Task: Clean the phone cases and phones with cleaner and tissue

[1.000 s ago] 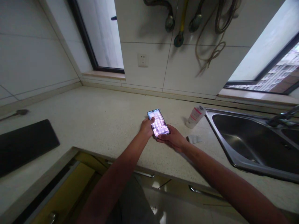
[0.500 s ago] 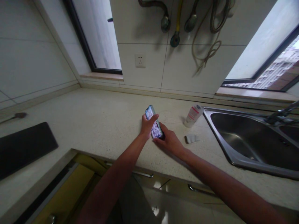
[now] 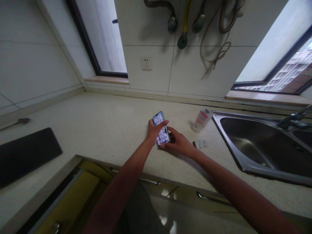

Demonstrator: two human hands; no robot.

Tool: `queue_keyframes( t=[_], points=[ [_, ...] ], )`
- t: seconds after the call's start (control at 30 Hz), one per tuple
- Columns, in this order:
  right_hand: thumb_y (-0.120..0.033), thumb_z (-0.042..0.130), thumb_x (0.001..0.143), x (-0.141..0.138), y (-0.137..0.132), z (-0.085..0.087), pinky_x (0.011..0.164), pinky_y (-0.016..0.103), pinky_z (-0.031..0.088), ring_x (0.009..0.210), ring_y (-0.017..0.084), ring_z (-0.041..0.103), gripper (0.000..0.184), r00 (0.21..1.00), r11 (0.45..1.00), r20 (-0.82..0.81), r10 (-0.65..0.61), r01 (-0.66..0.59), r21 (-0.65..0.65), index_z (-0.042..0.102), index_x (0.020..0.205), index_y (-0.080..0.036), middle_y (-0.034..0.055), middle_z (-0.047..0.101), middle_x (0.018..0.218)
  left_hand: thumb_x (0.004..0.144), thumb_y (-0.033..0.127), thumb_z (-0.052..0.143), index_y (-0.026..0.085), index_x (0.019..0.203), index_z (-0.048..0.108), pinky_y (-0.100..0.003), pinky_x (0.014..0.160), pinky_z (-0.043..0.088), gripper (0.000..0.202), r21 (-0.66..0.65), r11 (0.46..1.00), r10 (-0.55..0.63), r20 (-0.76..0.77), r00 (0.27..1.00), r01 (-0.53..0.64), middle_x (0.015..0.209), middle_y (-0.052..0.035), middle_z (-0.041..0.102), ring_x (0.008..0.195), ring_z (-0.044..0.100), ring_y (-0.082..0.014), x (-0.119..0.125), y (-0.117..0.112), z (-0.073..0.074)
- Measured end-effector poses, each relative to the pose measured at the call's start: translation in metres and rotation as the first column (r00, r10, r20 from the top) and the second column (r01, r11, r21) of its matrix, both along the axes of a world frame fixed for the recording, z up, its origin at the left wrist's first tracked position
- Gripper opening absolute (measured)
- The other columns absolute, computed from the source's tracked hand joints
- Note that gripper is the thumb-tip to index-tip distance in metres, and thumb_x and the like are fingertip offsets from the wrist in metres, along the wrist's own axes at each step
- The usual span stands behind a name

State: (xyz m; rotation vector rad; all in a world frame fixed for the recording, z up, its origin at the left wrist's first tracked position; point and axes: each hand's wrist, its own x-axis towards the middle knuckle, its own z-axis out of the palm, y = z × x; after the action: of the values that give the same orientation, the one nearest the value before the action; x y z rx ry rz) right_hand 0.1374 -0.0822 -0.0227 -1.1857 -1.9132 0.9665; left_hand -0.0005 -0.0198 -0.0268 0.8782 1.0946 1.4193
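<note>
A smartphone (image 3: 162,135) with a lit screen full of small pictures or icons is held over the pale countertop (image 3: 117,126). My left hand (image 3: 154,130) grips its left side, and the thumb lies across the screen. At the lower right, my right hand (image 3: 179,143) holds the phone's edge, with the thumb at the bottom corner. The fingers behind the phone are mostly hidden. To the right of my right hand lies a small crumpled grey-white piece (image 3: 201,143) with a dark end. Behind it stands a translucent white tube or bottle (image 3: 201,120) with pink-red markings.
A steel sink (image 3: 240,165) with a tap (image 3: 296,118) takes up the right side. On the left lie a dark flat panel (image 3: 26,154) and a dark long-handled utensil (image 3: 23,121). Pipes and a socket (image 3: 146,63) are on the back wall. Drawer handles (image 3: 149,181) line the counter front.
The phone has turned slightly clockwise, its top shifting a little to the right. The left thumb has moved slightly right across the screen. Both hands keep their hold.
</note>
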Motion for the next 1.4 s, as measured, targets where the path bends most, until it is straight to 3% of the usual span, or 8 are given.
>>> queue_keyframes(
  t=[0.13,0.27,0.43,0.67,0.8,1.03,1.27,1.4],
  points=[
    [-0.048,0.070,0.080,0.011,0.005,0.014,0.059,0.027,0.051,0.067,0.015,0.067,0.065,0.998,0.998,-0.061,-0.011,0.006,-0.069,0.049,0.134,-0.019,0.0089,0.072,0.099,0.059,0.040,0.087,0.018,0.124,0.046,-0.038,0.091,0.049,0.081,0.090,0.996,0.060,-0.355,0.933,-0.030,0.114,-0.0125,0.063,0.106,0.063,-0.0248,-0.007,-0.004,0.006],
    [-0.052,0.056,0.089,0.027,0.008,0.031,0.060,0.028,0.051,0.061,0.015,0.066,0.047,0.985,0.987,0.068,-0.158,0.156,0.036,0.061,0.121,-0.017,0.0070,0.072,0.084,0.062,0.040,0.084,0.015,0.141,0.035,-0.042,0.102,0.042,0.095,0.161,0.984,0.169,-0.750,0.639,-0.071,0.136,-0.0225,0.048,0.128,0.049,-0.0335,-0.012,-0.007,0.007],
    [-0.043,0.059,0.089,0.056,0.013,0.051,0.065,0.032,0.047,0.070,0.021,0.066,0.033,0.757,0.934,0.547,-0.357,0.288,0.211,0.071,0.100,-0.015,0.0114,0.072,0.080,0.069,0.043,0.074,0.009,0.145,0.031,-0.042,0.100,0.043,0.094,0.118,0.993,0.109,-0.902,0.418,-0.005,0.131,-0.0253,0.050,0.121,0.053,-0.0352,-0.014,-0.008,0.006],
    [-0.038,0.079,0.071,0.088,0.013,0.060,0.049,0.027,0.043,0.049,0.017,0.061,0.045,0.618,0.924,0.773,-0.146,0.365,-0.117,0.067,0.107,-0.013,0.0053,0.067,0.065,0.072,0.046,0.067,0.004,0.145,0.034,-0.047,0.098,0.040,0.091,0.096,0.995,0.093,-0.988,0.122,0.015,0.129,-0.0285,0.055,0.118,0.051,-0.0398,-0.011,-0.010,-0.001],
    [-0.030,0.082,0.065,0.091,0.011,0.055,0.043,0.028,0.044,0.043,0.017,0.059,0.052,0.617,0.897,0.783,-0.070,0.383,-0.222,0.065,0.111,-0.014,0.0031,0.064,0.062,0.074,0.049,0.063,0.001,0.145,0.036,-0.046,0.096,0.041,0.089,0.087,0.996,0.086,-0.995,0.058,0.014,0.129,-0.0289,0.054,0.118,0.051,-0.0393,-0.010,-0.010,-0.004],
    [-0.010,0.066,0.073,0.083,0.018,0.050,0.047,0.027,0.045,0.042,0.014,0.057,0.011,0.619,0.913,0.785,0.013,0.312,-0.262,0.069,0.082,-0.015,0.0015,0.061,0.053,0.077,0.049,0.060,0.000,0.143,0.039,-0.047,0.095,0.041,0.084,0.093,0.995,0.092,-0.995,0.025,0.023,0.128,-0.0291,0.055,0.117,0.050,-0.0393,-0.009,-0.012,-0.004],
    [-0.014,0.056,0.083,0.072,0.023,0.045,0.069,0.028,0.046,0.072,0.017,0.066,0.020,0.719,0.979,0.672,-0.176,0.059,0.193,0.073,0.091,-0.018,0.0077,0.074,0.084,0.078,0.051,0.061,0.004,0.141,0.042,-0.046,0.095,0.041,0.081,0.101,0.995,0.101,-0.995,-0.005,0.027,0.127,-0.0275,0.056,0.117,0.051,-0.0385,-0.009,-0.015,-0.003],
    [-0.014,0.055,0.084,0.061,0.024,0.036,0.074,0.030,0.046,0.078,0.019,0.065,0.031,0.758,0.968,0.637,-0.142,-0.030,0.251,0.073,0.107,-0.021,0.0085,0.072,0.095,0.082,0.057,0.058,0.007,0.138,0.045,-0.046,0.094,0.041,0.076,0.095,0.995,0.094,-0.995,0.025,0.041,0.125,-0.0276,0.057,0.117,0.051,-0.0394,-0.012,-0.015,0.000]
  ],
)
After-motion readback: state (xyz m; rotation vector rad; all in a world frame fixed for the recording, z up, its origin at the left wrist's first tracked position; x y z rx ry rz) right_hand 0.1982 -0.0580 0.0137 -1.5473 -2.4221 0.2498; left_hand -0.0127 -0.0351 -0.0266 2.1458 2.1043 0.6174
